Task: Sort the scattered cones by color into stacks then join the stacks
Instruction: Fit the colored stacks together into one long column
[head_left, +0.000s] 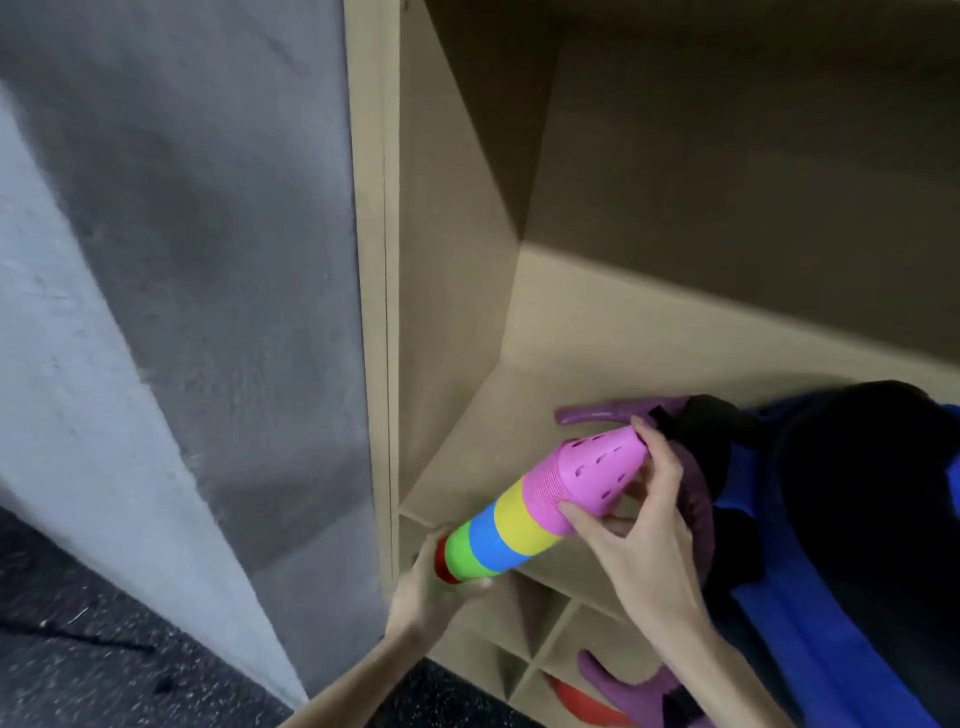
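Support is being given at both ends: the striped plastic cone stack is being gripped by the left hand at its red base and the right hand at its pink tip, and is best being kept level.

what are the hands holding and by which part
The long joined stack of coloured plastic cones: left hand grips its red wide end, right hand pinches the pink narrow end.

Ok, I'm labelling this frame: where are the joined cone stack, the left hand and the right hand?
Joined cone stack (511, 525): head view, on its yellow band.
Left hand (431, 587): head view, on its back, at the stack's red end.
Right hand (636, 545): head view, on its back, by the pink end.
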